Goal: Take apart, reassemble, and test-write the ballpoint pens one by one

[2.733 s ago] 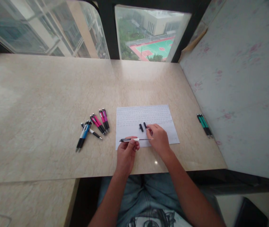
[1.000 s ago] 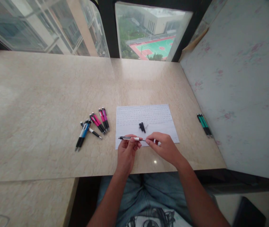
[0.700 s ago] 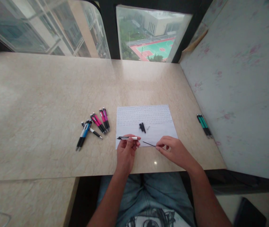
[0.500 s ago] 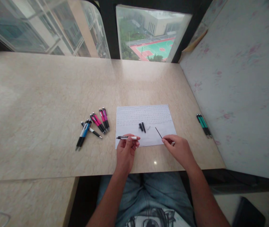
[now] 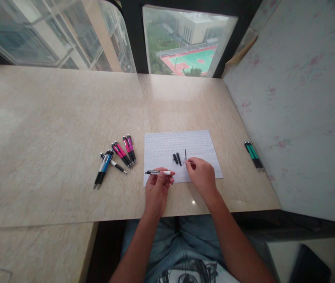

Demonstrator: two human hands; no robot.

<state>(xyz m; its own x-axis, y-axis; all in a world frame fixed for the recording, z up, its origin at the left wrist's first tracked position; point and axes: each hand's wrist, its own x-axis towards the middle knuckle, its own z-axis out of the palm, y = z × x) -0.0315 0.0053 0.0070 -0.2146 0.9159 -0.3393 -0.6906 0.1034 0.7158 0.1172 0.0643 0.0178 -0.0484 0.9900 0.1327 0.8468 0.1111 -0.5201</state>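
My left hand [image 5: 157, 188] is closed around a white pen barrel [image 5: 164, 172] with a black clip end, held level over the lower left of a written sheet of paper [image 5: 158, 147]. My right hand [image 5: 201, 173] pinches the lower end of a thin black pen refill [image 5: 185, 154], which points away from me. Its fingertips are low over the paper, at the spot where a small spring lay, now mostly hidden by them. Between the hands, small black pen parts [image 5: 177, 158] lie on the sheet.
Left of the paper lie pink and purple pens [image 5: 124, 151], blue pens [image 5: 103, 169] and a white pen [image 5: 118, 166]. Two green pens [image 5: 254, 156] rest at the right by the wall [image 5: 297, 118]. Windows [image 5: 191, 43] stand behind the table [image 5: 67, 118].
My right hand has moved left with the refill, from the paper's right corner to the spring's spot, and the refill has turned straighter. My left hand stays in place with the barrel.
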